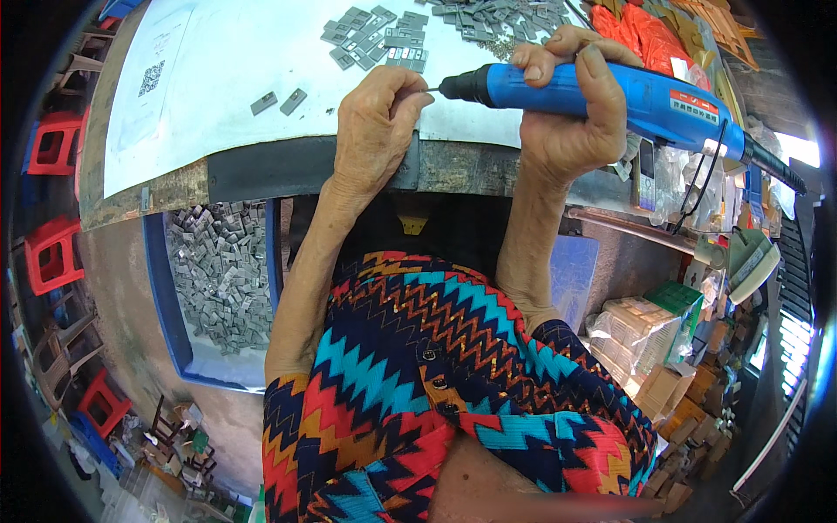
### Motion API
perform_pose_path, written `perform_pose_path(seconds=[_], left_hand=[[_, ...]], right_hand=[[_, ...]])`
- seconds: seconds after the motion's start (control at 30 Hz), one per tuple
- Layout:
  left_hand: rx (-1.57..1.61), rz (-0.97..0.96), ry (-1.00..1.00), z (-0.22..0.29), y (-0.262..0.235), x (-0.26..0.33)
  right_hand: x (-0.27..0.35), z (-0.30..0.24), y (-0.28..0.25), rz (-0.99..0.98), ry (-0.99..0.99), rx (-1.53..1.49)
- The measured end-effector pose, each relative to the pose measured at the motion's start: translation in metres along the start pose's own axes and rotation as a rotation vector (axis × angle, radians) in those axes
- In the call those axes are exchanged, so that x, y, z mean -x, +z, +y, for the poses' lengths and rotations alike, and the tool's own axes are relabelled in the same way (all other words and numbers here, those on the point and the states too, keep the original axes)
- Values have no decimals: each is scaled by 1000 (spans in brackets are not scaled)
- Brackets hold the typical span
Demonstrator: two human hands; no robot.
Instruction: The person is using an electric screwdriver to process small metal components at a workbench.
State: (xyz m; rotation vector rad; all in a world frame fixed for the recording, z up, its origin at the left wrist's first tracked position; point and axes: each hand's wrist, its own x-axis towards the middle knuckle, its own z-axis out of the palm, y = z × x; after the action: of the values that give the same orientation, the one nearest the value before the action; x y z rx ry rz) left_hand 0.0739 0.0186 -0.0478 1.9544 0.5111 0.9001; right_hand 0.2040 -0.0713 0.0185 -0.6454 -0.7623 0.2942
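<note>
My right hand (575, 126) grips a blue electric screwdriver (562, 90) with a black nose, held level above the table's near edge. Its thin bit points left and meets the fingertips of my left hand (375, 126). The thumb and fingers of that hand are pinched together around the bit's tip; whatever they hold is hidden. Beyond the hands, small grey rectangular parts (362, 37) lie in a loose cluster on the white sheet (218, 61). Two more grey parts (293, 101) rest apart, left of my left hand.
Many more grey parts lie at the table's far side, beside a scatter of tiny metal pieces (499, 47). A blue tray (163, 296) full of grey parts stands below the table. Red plastic bags (629, 33) sit far right. The screwdriver's black cable (776, 166) trails off right.
</note>
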Motion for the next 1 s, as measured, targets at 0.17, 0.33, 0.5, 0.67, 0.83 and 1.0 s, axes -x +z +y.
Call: perform_pose_path(seconds=[0.17,0.33,0.5,0.67,0.83,1.0], left_hand=[[1,-20,6,1,-2,0],[-6,-32,33,1,-1,0],[-17,-58,4,3,-2,0],[-7,-55,-1,4,-2,1],[8,-32,-17,3,-2,2],[13,-45,-35,2,-2,2]], right_hand=[[-1,0,-1,-11,3,31],[-1,-1,-2,1,6,1],[-2,-2,-3,2,-11,23],[-3,-3,-5,2,-5,31],[-2,-4,-3,24,6,2],[-2,-4,-5,13,-9,21]])
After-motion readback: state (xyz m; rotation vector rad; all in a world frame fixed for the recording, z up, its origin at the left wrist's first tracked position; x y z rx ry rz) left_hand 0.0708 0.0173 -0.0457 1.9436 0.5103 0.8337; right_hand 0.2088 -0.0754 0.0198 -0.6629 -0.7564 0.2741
